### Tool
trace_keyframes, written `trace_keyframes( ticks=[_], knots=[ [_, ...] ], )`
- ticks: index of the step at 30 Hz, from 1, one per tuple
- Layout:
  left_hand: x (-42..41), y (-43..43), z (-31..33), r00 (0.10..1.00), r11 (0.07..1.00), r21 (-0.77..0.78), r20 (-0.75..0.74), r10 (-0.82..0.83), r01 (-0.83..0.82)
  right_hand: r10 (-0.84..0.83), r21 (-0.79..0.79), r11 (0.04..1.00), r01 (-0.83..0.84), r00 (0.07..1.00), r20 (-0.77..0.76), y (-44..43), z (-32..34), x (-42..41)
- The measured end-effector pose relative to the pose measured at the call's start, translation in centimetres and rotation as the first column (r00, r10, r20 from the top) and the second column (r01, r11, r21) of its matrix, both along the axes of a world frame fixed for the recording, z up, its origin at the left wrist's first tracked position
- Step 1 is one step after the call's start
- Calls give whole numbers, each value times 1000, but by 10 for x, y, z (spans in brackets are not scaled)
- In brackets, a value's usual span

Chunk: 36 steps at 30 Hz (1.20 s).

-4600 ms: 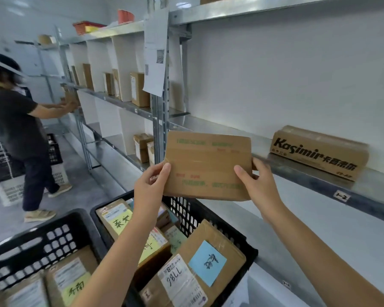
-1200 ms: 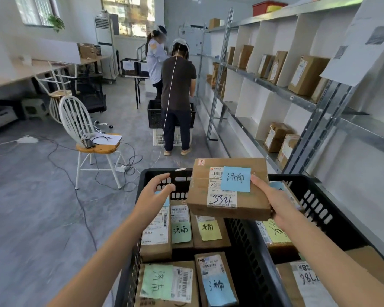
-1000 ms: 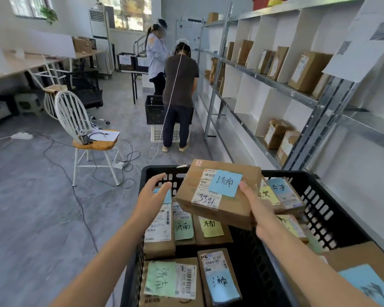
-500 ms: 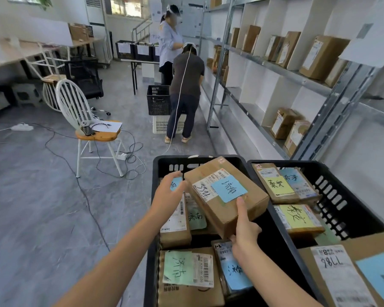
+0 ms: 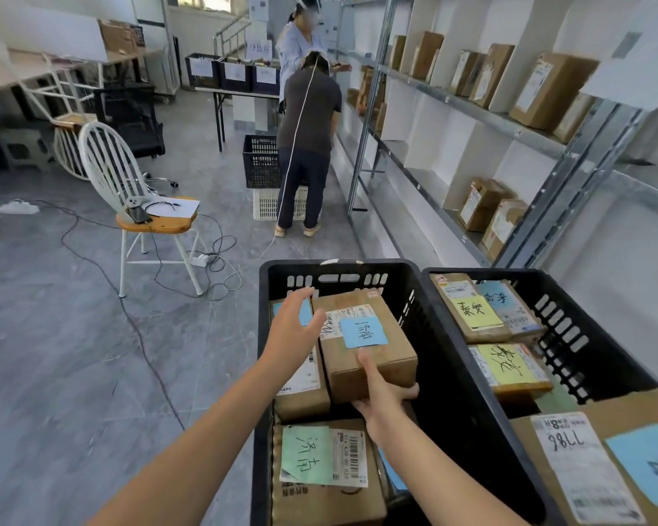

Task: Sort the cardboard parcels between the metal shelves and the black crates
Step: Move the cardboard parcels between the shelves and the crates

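A cardboard parcel with a blue note [image 5: 365, 337] lies inside the left black crate [image 5: 282, 277], on top of other parcels. My right hand [image 5: 382, 396] holds its near end, thumb on top and fingers curled under the edge. Just left of the parcel, my left hand [image 5: 295, 328] hovers with fingers spread and holds nothing. A parcel with a green note [image 5: 320, 468] sits nearer to me in that crate. The right black crate [image 5: 570, 313] holds several parcels with yellow and blue notes. Metal shelves [image 5: 471, 112] with upright parcels run along the right.
Two people [image 5: 306, 146] stand in the aisle beside the shelves, next to a black crate stacked on a white one [image 5: 261, 176]. A white chair [image 5: 145, 210] and loose floor cables [image 5: 213, 267] lie to the left. Desks and more crates stand at the back.
The blue-note parcel came down from chest height into the left crate and now rests on the other parcels. My left hand stayed beside it, fingers spread.
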<state>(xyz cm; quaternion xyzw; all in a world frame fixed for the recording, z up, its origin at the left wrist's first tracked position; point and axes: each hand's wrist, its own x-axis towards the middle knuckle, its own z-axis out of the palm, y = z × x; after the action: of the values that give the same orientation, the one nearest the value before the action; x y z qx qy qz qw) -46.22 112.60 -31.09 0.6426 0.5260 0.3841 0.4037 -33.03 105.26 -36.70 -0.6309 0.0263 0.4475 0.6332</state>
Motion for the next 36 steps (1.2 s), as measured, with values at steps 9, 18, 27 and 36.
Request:
trace_keyframes(
  ticks=[9,18,27,36],
  knots=[
    [7,-1,0,999,998,44,-33,-32,33,102,-57,993,-101,995,14,-1,-17,13],
    [21,-1,-12,967,984,89,-215,-133,155,775,-579,610,-542,562,290,-7,8,68],
    [48,4,-14,874,948,159,-451,-179,277,684,-572,667,-478,89,724,-11,76,92],
    [109,5,57,865,847,331,-432,-256,416,506,-480,827,-293,14,862,-44,154,170]
  ],
)
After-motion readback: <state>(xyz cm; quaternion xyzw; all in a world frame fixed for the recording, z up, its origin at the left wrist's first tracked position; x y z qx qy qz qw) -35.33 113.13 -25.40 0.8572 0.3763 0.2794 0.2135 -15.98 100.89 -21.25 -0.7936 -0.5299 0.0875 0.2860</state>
